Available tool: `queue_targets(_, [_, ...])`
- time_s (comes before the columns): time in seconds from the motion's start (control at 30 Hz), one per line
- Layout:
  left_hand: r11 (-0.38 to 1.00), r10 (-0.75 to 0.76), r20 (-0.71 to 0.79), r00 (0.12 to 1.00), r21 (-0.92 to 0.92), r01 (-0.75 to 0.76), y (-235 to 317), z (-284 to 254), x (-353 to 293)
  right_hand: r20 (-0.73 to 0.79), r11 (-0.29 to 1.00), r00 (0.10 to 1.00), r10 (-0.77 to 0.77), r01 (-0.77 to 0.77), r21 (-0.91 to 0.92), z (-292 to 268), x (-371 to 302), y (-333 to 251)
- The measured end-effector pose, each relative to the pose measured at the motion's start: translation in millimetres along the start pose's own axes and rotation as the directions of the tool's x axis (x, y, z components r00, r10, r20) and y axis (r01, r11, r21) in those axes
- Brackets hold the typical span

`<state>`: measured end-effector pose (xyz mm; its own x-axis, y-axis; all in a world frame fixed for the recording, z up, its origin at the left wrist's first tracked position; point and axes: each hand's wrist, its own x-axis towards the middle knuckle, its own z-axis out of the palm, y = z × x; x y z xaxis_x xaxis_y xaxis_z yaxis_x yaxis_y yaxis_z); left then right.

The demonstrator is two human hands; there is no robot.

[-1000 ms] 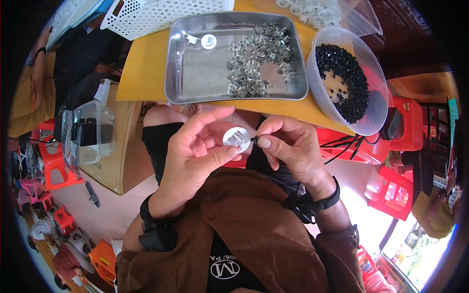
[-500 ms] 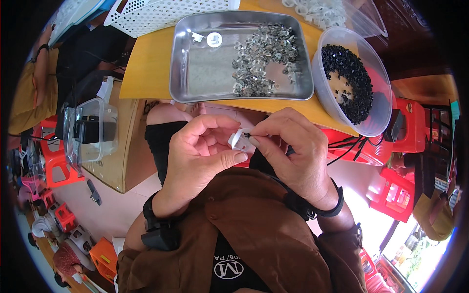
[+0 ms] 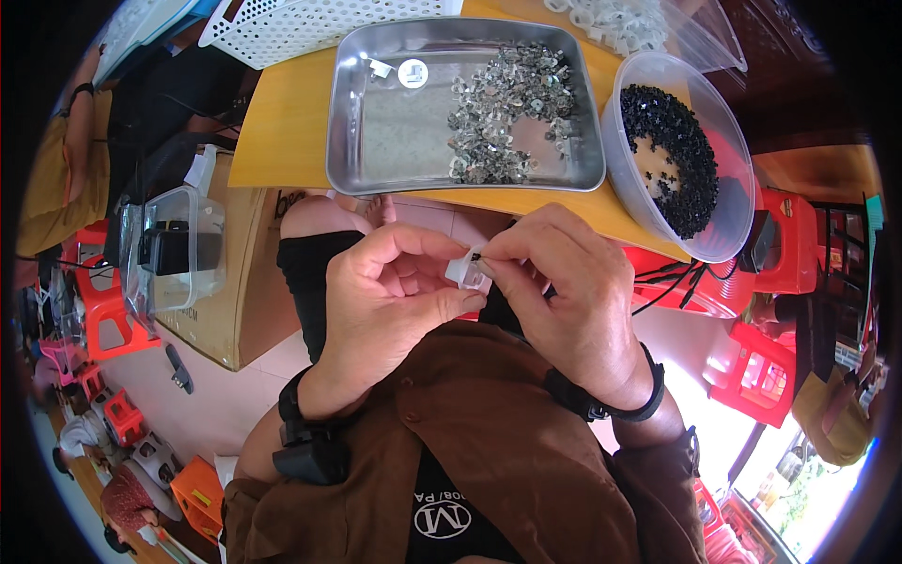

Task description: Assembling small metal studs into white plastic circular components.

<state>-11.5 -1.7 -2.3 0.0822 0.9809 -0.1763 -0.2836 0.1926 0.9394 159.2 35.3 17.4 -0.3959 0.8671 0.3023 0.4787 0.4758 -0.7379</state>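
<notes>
Above my lap, my left hand (image 3: 395,282) is closed on a small white plastic part (image 3: 464,272), pinched between thumb and fingers. My right hand (image 3: 559,273) pinches a tiny black plastic piece (image 3: 476,257) against the white part's upper right side; fingertips cover most of it. Beyond my hands stands a metal tray (image 3: 376,181) with many small metallic and clear pieces (image 3: 512,113) heaped on its right side. A round white part (image 3: 412,74) and a smaller white part (image 3: 380,69) lie at its far left. On its right, a clear round tub (image 3: 738,221) holds many small black pieces (image 3: 672,141).
A yellow table (image 3: 282,141) carries the tray and tub. A white perforated basket (image 3: 319,28) and a clear container of whitish rings (image 3: 620,23) stand at the back. A cardboard box (image 3: 216,320) is at my left; red stools (image 3: 756,371) stand at right. Other people sit nearby.
The white part has turned slightly and shifted a little right in my left fingers. My right fingertips stay at it with the black piece. The tray and tub look unchanged.
</notes>
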Motion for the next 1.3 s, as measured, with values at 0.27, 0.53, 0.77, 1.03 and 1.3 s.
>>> queue_targets(0.27, [0.989,0.081,-0.091,0.993,-0.112,-0.091,-10,4,2,-0.115,0.986,0.980,-0.165,0.162,-0.041,9,5,10])
queue_targets(0.53, [0.989,0.088,-0.091,0.992,-0.114,-0.098,-13,5,5,-0.066,0.871,0.966,0.250,-0.194,0.452,21,2,16])
queue_targets(0.77, [0.990,0.070,-0.019,0.997,-0.118,-0.072,-18,-1,9,-0.113,0.977,0.993,0.021,0.003,0.211,18,-2,20])
queue_targets(1.03, [0.981,0.154,-0.028,0.988,-0.115,-0.156,-17,6,9,-0.082,0.821,0.944,0.321,-0.234,0.520,26,-7,21])
queue_targets(1.3, [0.978,0.179,-0.037,0.983,-0.099,-0.182,-15,8,9,0.091,0.853,0.958,0.272,-0.284,0.437,18,-7,20])
